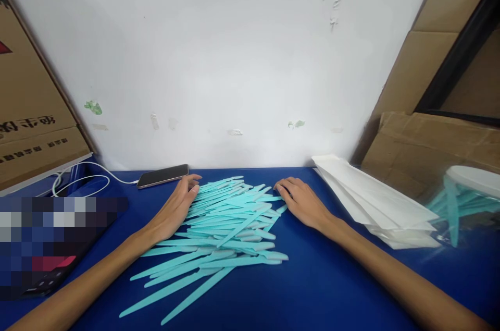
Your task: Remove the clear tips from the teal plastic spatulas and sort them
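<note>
A loose pile of turquoise, knife-shaped plastic pieces [230, 221] lies on the blue table [312, 279], most of them pointing sideways. At the pile's upper left edge rests my left hand [177, 208], its fingers apart and touching the ends of some pieces. My right hand [299, 198] is at the upper right edge, palm down with loosely bent fingers beside the tips of a few pieces. Neither hand grips a piece. Several pieces fan out toward the lower left, nearer to me.
White paper sleeves [375, 200] are stacked at the right, beside a clear container [478, 180] with more turquoise pieces. A phone [163, 176] on a white cable [109, 172] lies at the back left. Cardboard boxes [35, 86] flank the table; a white wall [234, 60] stands behind.
</note>
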A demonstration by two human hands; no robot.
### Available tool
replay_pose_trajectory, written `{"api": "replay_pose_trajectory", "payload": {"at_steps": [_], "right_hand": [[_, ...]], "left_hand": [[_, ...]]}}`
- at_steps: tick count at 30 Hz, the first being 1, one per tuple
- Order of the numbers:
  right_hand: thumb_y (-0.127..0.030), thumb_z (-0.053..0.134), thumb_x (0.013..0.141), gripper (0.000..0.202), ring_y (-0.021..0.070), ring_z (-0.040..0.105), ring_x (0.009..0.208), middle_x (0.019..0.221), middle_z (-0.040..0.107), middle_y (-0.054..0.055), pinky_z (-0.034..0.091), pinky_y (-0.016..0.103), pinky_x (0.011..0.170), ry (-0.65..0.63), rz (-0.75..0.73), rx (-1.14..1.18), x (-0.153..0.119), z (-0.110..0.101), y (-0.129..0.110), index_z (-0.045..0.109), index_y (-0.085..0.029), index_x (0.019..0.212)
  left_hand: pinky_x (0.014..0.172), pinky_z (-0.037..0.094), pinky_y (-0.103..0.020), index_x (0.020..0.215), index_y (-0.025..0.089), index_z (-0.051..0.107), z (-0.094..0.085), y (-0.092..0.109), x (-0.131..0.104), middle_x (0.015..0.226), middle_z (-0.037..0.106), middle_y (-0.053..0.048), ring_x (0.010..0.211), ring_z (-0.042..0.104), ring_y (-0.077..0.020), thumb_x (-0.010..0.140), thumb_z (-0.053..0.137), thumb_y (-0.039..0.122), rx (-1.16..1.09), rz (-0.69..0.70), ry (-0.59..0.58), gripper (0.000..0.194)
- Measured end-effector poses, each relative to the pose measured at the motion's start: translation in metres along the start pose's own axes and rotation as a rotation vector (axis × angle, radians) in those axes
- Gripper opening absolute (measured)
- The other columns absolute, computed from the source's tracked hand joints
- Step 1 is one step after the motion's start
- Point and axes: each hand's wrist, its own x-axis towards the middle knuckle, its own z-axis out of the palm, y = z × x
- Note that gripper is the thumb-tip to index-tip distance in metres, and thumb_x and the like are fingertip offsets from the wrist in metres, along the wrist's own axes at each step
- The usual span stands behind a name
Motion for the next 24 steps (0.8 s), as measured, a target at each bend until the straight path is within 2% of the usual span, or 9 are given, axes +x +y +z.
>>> {"api": "replay_pose_trajectory", "payload": {"at_steps": [24], "right_hand": [[-0.035,0.031,0.104,0.037,0.0220,0.059,0.099,0.109,0.067,0.006,0.042,0.035,0.090,-0.009,0.004,0.013,0.0000,-0.0006,0.0007,0.066,-0.023,0.109]], "left_hand": [[0.109,0.038,-0.050,0.133,0.026,0.043,-0.0007,0.0071,-0.0009,0.136,0.050,-0.009,0.129,0.048,-0.0280,0.099,0.028,0.054,0.042,0.019,0.005,0.046]]}}
